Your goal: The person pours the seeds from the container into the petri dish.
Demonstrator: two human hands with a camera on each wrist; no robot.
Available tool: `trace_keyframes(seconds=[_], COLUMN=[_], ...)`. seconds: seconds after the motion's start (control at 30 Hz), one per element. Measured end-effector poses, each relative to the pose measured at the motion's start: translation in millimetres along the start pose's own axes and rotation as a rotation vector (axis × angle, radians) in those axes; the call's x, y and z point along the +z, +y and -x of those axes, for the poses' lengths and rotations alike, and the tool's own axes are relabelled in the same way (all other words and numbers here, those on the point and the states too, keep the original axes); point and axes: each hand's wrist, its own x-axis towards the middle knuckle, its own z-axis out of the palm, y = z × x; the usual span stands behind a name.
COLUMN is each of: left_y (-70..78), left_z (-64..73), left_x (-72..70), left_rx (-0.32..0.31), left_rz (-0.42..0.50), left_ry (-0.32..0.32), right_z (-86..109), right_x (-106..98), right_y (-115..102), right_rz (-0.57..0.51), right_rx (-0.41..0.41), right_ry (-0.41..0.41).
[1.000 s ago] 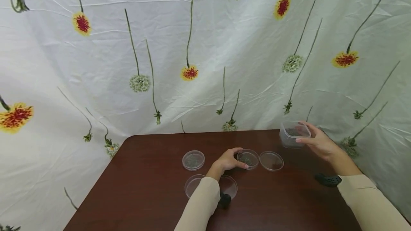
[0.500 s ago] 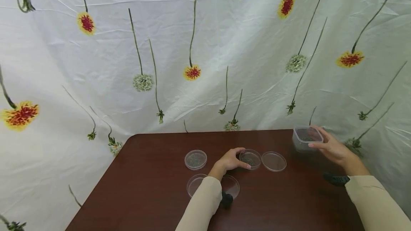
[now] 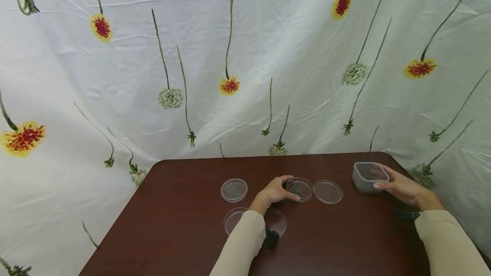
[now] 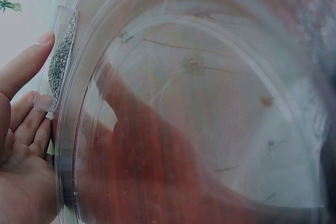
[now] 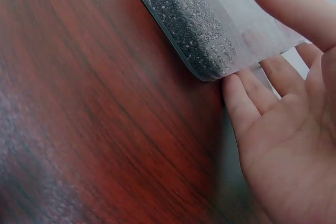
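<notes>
My left hand [image 3: 274, 191] grips the sides of a clear petri dish [image 3: 300, 189] between thumb and fingers, with the dish flat on the table. Inside it lies a heap of small grey speckled seeds [image 4: 62, 59], seen in the left wrist view. At the right of the table, my right hand [image 3: 404, 185] holds an open clear plastic tub [image 3: 369, 173] by its right side, thumb toward the front. Dark and pale tiny seeds [image 5: 184, 24] cover the bottom of the tub, which is upright and right at the tabletop.
Just right of the held dish lies an empty petri dish half [image 3: 327, 192]. Another dish with seeds [image 3: 234, 191] stands to the left. Two more clear dish halves [image 3: 232, 219] lie partly under the left sleeve. A floral curtain [image 3: 253, 118] hangs behind the brown table [image 3: 172, 225].
The right hand has carried the tub down and slightly right, to the tabletop. The left hand keeps its hold on the petri dish. The head view has shifted a little.
</notes>
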Motion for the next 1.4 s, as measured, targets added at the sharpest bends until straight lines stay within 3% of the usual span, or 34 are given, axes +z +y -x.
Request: trace_keyframes(seconds=[0.63, 0.9, 1.4], left_y=[-0.9, -0.9, 1.1], left_z=[0.0, -2.3, 0.7], left_x=[1.9, 3.6, 0.5], left_rx=[0.005, 0.004, -0.003], left_rz=[0.009, 0.001, 0.019], left_ry=[-0.005, 0.004, 0.009], right_z=[0.7, -2.9, -12.9], right_x=[-7, -20, -10], right_y=[-6, -38, -87], right_rz=[-0.022, 0.094, 0.236], right_rx=[0.032, 0.043, 0.0], right_ry=[-0.008, 0.019, 0.057])
